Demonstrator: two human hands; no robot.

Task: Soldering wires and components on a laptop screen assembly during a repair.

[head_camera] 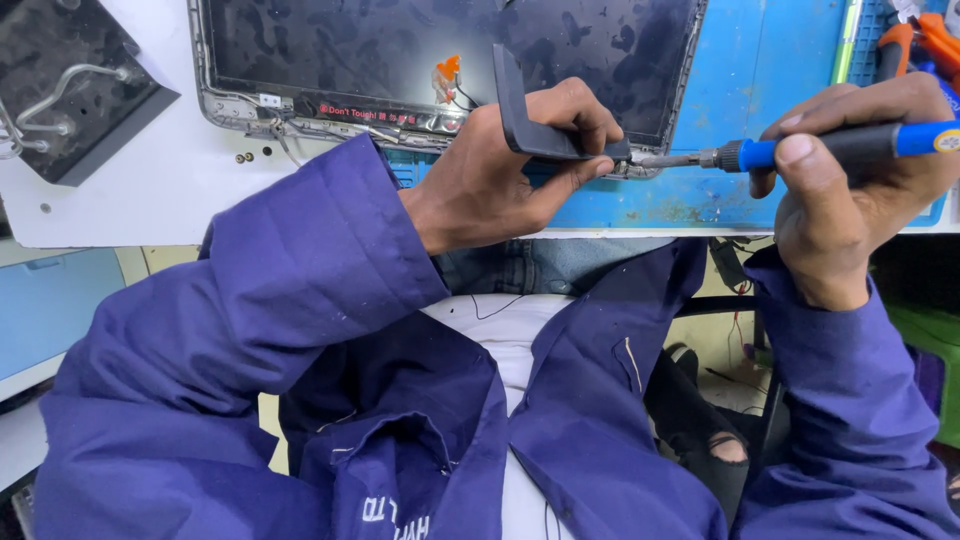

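Note:
My left hand (505, 170) pinches a dark grey L-shaped bracket (525, 115) between thumb and fingers, just over the near edge of an opened laptop screen panel (400, 50). My right hand (860, 190) grips a screwdriver (800, 150) with a blue and black handle, held level. Its metal tip points left and meets the right end of the bracket. Both arms wear dark blue sleeves.
The screen panel lies on a blue work mat (770, 70) on a white bench (150, 190). A dark square part with a wire bail (70, 90) sits at the far left. Orange-handled pliers (925, 35) lie at the top right. Small screws (245, 157) rest by the panel's corner.

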